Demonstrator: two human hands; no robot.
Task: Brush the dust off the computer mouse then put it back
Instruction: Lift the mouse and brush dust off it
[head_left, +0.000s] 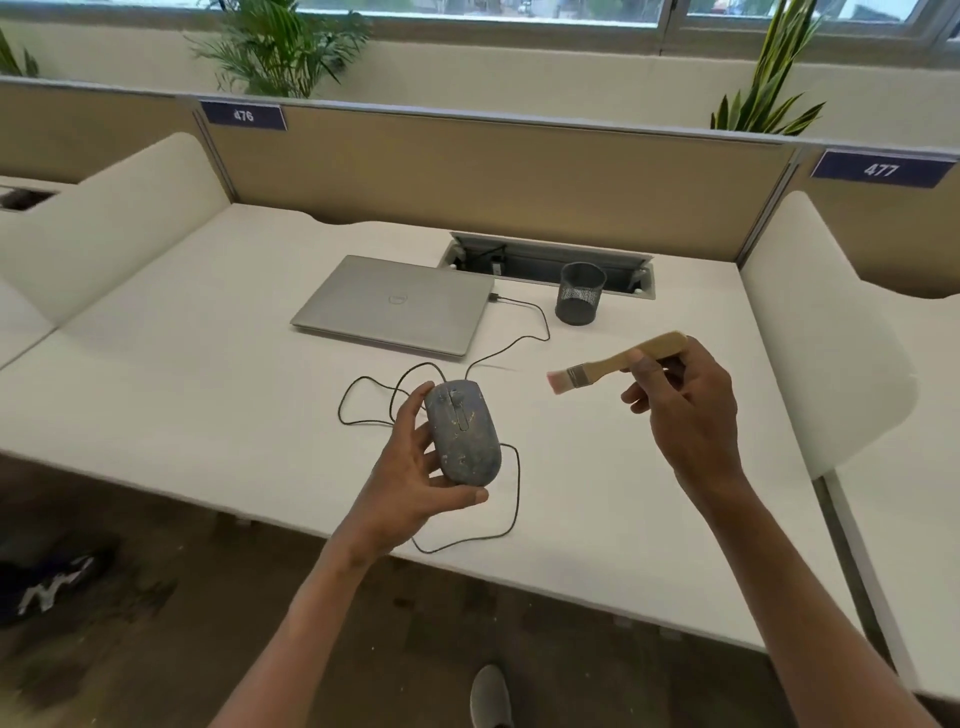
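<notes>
A dark grey computer mouse, speckled with pale dust, is lifted above the white desk in my left hand, top side up, fingers on its left side and thumb under its rear. Its black cable loops on the desk and runs to the laptop. My right hand holds a small wooden-handled brush by the handle. The pinkish bristles point left and hang in the air to the right of the mouse, apart from it.
A closed silver laptop lies behind the mouse. A black mesh pen cup stands beside an open cable tray. Beige partitions enclose the desk at the back; white dividers flank both sides. My shoe shows on the floor.
</notes>
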